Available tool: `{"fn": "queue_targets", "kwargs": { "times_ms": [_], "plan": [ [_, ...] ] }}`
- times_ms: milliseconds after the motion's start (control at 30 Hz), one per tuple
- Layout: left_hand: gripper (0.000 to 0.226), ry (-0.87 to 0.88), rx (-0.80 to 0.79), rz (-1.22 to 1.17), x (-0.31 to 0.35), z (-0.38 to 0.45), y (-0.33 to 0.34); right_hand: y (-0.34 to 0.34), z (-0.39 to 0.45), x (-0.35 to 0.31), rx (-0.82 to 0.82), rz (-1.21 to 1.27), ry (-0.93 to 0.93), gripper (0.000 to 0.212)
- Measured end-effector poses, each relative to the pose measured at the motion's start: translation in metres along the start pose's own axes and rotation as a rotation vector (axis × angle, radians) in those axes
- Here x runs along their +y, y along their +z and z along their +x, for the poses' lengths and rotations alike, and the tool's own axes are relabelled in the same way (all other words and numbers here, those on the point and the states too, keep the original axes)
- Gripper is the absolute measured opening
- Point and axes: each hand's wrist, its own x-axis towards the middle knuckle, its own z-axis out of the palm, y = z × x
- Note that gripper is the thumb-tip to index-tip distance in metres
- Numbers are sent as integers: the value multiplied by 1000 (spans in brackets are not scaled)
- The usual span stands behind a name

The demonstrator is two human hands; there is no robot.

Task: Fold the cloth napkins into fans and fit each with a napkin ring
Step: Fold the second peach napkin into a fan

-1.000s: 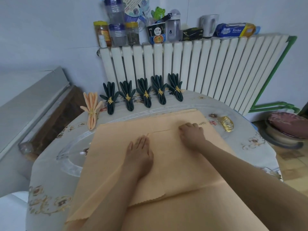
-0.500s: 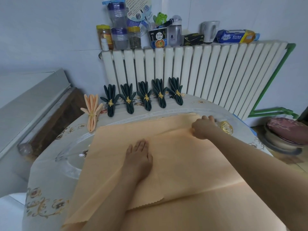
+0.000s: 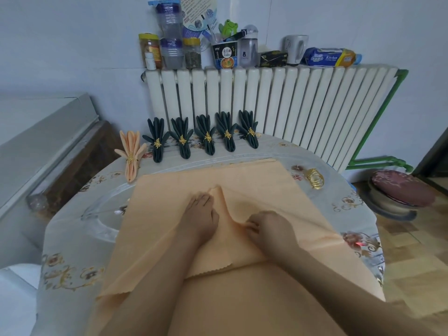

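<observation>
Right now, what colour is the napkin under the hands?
Peach-orange napkin, plain; head view.

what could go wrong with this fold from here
The left hand pins the orange napkin flat while the right hand pinches a raised ridge; if the pin slips, the pleat may go crooked. The napkin's near edge overhangs the table, so it might slide off. The spare gold rings could get knocked.

I see the spread napkin (image 3: pixel 254 190) in the middle of the tabletop (image 3: pixel 72 238). Five folded napkins (image 3: pixel 207 138) stand in a row at the far edge, one more folded napkin (image 3: pixel 131 154) at the far-left. The rings (image 3: pixel 315 178) lie near the right edge.
</observation>
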Motion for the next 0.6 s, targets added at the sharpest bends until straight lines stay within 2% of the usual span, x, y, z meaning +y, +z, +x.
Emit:
{"fn": "queue_targets", "kwargs": {
  "times_ms": [133, 267, 400, 500, 600],
  "plan": [
    [70, 70, -44, -79, 1, -2, -2, 22, -20, -6, 46, 105, -36, 23],
    [57, 157, -99, -86, -3, -1, 0, 34, -31, -12, 52, 90, -92, 26],
    [49, 181, -124, -10, -6, -1, 1, 37, -44, -13, 208, 59, -132, 32],
    [50, 169, -149, 40, -6, 2, 1, 40, -57, -11, 187, -8, -146, 36],
    [51, 160, -158, 58, -4, 3, 1, 45, -62, -6, 140, -31, -142, 53]
  ]
}}
